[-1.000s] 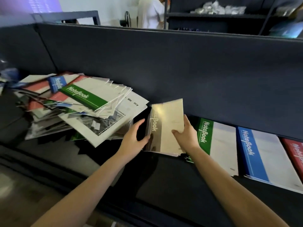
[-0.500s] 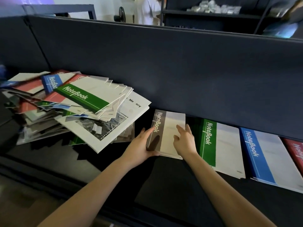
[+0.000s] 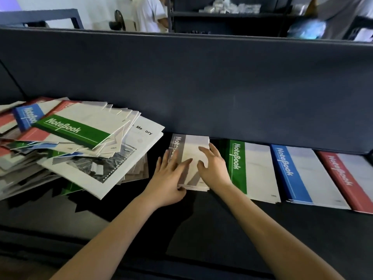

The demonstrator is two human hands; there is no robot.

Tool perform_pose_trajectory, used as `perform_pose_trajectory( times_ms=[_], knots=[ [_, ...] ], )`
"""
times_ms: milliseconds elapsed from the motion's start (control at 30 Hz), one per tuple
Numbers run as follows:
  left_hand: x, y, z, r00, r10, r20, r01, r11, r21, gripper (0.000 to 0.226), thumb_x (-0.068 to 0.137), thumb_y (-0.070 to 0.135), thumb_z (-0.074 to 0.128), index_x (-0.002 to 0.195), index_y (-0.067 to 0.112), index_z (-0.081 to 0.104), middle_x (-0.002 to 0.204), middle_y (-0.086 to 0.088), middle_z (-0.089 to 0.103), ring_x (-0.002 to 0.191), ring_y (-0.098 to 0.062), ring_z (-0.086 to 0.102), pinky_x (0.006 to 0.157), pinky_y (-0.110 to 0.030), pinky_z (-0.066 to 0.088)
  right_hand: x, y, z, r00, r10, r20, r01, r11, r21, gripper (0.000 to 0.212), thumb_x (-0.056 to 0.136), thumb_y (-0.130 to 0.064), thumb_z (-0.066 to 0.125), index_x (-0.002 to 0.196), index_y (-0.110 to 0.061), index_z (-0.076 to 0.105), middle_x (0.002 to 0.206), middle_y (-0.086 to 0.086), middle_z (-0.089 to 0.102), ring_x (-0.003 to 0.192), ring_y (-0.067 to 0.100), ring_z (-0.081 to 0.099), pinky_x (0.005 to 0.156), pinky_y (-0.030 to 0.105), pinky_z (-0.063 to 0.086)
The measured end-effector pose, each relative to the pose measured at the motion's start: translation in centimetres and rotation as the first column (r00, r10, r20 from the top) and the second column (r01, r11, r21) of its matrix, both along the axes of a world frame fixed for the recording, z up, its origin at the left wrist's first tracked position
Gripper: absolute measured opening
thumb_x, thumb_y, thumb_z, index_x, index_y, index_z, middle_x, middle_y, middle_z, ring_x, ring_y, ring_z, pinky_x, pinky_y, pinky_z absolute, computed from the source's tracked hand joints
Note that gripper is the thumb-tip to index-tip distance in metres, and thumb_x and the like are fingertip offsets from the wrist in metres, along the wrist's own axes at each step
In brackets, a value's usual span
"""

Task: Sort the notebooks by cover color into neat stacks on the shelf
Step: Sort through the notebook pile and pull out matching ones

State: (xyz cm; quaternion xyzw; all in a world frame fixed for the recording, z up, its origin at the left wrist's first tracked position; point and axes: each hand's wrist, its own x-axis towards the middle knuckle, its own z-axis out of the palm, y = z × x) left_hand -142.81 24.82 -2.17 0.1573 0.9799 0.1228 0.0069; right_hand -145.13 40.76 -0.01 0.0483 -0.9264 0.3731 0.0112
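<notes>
A grey-spined notebook (image 3: pixel 193 146) lies flat on a small grey stack on the dark shelf (image 3: pixel 201 219). My left hand (image 3: pixel 171 178) rests on its left part with straight fingers, thumb at the stack's near edge. My right hand (image 3: pixel 214 168) lies flat on its right part. To the right sit a green stack (image 3: pixel 252 170), a blue stack (image 3: pixel 302 174) and a red stack (image 3: pixel 347 178). A messy heap of unsorted notebooks (image 3: pixel 70 142) spreads over the left of the shelf.
A tall dark partition (image 3: pixel 201 83) closes the shelf at the back. A large white "Memory" book (image 3: pixel 129 158) juts from the heap toward the grey stack. Behind the partition stand a person in white (image 3: pixel 149 15) and a dark rack (image 3: pixel 232 19).
The grey notebook, held tilted a second ago, has been laid flat on its stack. Both hands have moved on top of it and now press it down.
</notes>
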Motion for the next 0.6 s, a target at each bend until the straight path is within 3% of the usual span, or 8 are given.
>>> perform_pose_trajectory(
  times_ms=[67,133,200,267,333,433,600],
  knots=[
    [-0.2,1.7,0.6,0.998,-0.058,0.001,0.058,0.997,0.043,0.084,0.088,0.034,0.057,0.152,0.036,0.003,0.16,-0.002,-0.016,0.147,-0.029,-0.017,0.12,-0.043,-0.004,0.8,1.6,0.2,0.995,0.0,-0.104,0.002,1.0,0.015,0.047,0.095,-0.012,0.05,0.141,-0.018,0.044,0.157,0.004,0.021,0.135,0.023,0.038,0.11,0.027,0.028],
    [-0.2,3.7,1.0,0.993,-0.112,0.03,0.104,0.977,0.184,0.083,0.088,0.037,0.06,0.151,0.039,0.007,0.161,0.006,-0.012,0.149,-0.021,0.0,0.119,-0.035,0.014,1.3,3.9,0.1,0.987,-0.046,-0.153,0.057,0.996,0.068,0.048,0.094,-0.012,0.051,0.141,-0.018,0.044,0.156,0.006,0.025,0.144,0.024,0.022,0.117,0.042,0.023],
    [0.0,6.0,1.2,0.974,-0.209,0.085,0.169,0.924,0.342,0.085,0.087,0.035,0.065,0.151,0.039,0.009,0.161,0.01,-0.009,0.147,-0.014,0.014,0.111,-0.024,0.025,1.8,6.5,-0.2,0.983,-0.138,-0.119,0.154,0.979,0.135,0.052,0.094,-0.017,0.051,0.144,-0.019,0.038,0.156,0.008,0.023,0.145,0.028,0.017,0.117,0.047,0.02],
    [0.3,8.1,0.9,0.946,-0.288,0.146,0.217,0.902,0.374,0.09,0.087,0.034,0.068,0.152,0.038,0.005,0.161,0.005,-0.011,0.147,-0.016,0.015,0.111,-0.023,0.024,2.5,9.0,-0.6,0.971,-0.239,-0.024,0.239,0.955,0.173,0.056,0.094,-0.024,0.052,0.147,-0.022,0.031,0.158,0.01,0.018,0.145,0.032,0.014,0.116,0.05,0.018],
    [0.2,9.8,0.3,0.937,-0.287,0.197,0.212,0.92,0.33,0.095,0.087,0.037,0.068,0.152,0.037,-0.002,0.161,-0.003,-0.014,0.148,-0.024,0.007,0.117,-0.034,0.022,3.3,10.8,-1.1,0.959,-0.279,0.056,0.267,0.95,0.165,0.06,0.094,-0.027,0.053,0.148,-0.022,0.027,0.158,0.012,0.014,0.144,0.035,0.015,0.116,0.048,0.02],
    [-0.1,11.4,0.1,0.941,-0.224,0.255,0.152,0.95,0.271,0.101,0.087,0.035,0.068,0.151,0.035,-0.009,0.16,-0.011,-0.016,0.148,-0.032,0.001,0.118,-0.047,0.022,4.0,12.2,-1.7,0.956,-0.279,0.095,0.266,0.955,0.129,0.062,0.093,-0.027,0.055,0.147,-0.019,0.028,0.155,0.016,0.02,0.137,0.036,0.032,0.109,0.04,0.034],
    [-0.2,11.9,0.3,0.948,-0.201,0.246,0.118,0.943,0.312,0.101,0.086,0.026,0.07,0.153,0.032,-0.006,0.159,-0.015,-0.014,0.145,-0.032,0.021,0.113,-0.035,0.029,3.9,12.0,-1.2,0.945,-0.32,0.068,0.321,0.947,-0.003,0.059,0.09,-0.028,0.061,0.143,-0.017,0.037,0.147,0.007,0.038,0.13,0.024,0.042,0.099,0.027,0.036]
  ],
)
